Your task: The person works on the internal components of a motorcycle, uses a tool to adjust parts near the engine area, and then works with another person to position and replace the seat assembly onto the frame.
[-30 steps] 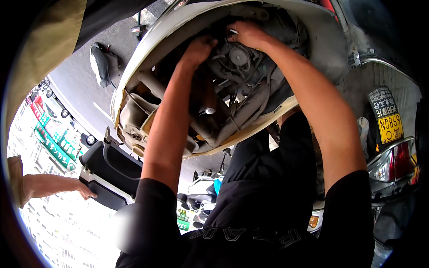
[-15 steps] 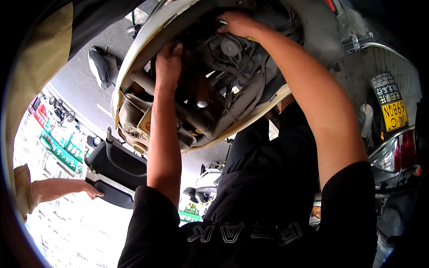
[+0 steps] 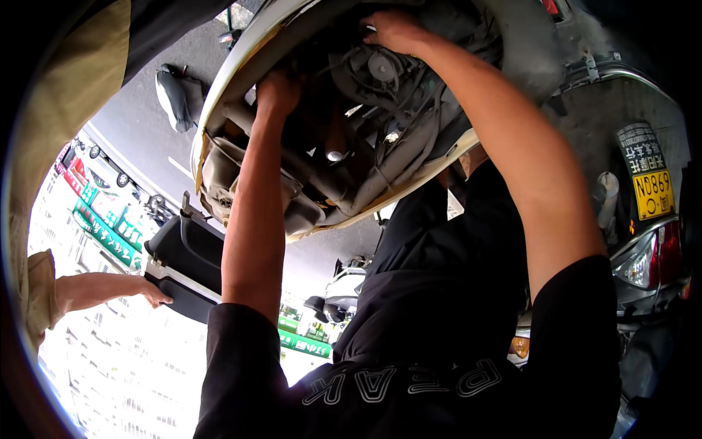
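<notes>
Both my arms reach into the open body cavity of a scooter, whose pale curved rim (image 3: 439, 159) surrounds dark frame tubes, hoses and cables. My left hand (image 3: 278, 94) is deep at the left side, beside a thick tube (image 3: 238, 115); its fingers are lost in shadow. At the far side, my right hand (image 3: 397, 34) has its fingers curled in, with a small pale spot by the fingertips; what they grip is hidden. Between the hands, slightly right, sits a round dusty engine part (image 3: 382, 67) with hoses around it.
Another person's hand (image 3: 156, 295) holds a black scooter seat (image 3: 186, 252) at the left. Close on the right stands another scooter with a yellow plate (image 3: 653, 194) and a red-and-clear tail lamp (image 3: 651, 256). A covered scooter (image 3: 175, 99) is parked on the road beyond.
The view has shifted a little. My left wrist has turned, and its thumb, visible before, is now hidden. My right hand stays at the far side with fingers curled.
</notes>
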`<state>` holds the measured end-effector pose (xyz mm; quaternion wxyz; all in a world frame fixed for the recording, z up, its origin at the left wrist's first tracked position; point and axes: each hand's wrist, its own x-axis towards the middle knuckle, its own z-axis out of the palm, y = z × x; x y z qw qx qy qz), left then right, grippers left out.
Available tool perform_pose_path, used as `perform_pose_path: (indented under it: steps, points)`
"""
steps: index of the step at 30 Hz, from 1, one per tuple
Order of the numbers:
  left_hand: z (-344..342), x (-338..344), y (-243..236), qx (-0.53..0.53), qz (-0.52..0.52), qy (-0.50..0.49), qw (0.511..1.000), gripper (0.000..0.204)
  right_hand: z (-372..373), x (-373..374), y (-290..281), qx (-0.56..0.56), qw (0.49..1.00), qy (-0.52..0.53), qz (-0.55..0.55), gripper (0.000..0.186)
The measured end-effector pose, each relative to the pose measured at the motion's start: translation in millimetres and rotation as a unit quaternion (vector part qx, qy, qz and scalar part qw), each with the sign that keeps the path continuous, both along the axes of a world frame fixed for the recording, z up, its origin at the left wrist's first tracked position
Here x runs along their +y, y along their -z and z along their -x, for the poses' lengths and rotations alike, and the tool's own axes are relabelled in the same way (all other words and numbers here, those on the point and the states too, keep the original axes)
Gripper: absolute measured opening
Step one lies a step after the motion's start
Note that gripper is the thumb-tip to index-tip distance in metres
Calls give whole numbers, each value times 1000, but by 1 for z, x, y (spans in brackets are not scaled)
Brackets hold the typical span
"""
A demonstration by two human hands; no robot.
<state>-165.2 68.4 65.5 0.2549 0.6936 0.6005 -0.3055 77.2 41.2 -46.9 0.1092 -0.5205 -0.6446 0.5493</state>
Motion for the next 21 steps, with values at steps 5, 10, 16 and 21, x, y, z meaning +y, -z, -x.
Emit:
perform_pose_path:
  steps: [5,10,16,21]
  points:
    - [6,2,6,0,-11,-14,1000,46,4,-3,2,-58,997,7,-48,38]
    - [14,0,16,-12,-74,27,997,44,4,-3,-1,-11,995,43,-86,33]
    - [-7,-6,-6,131,79,172,973,30,-1,0,-2,-6,999,15,-46,37]
    - [-32,-30,-38,114,15,134,984,27,-2,2,0,9,999,17,-51,34]
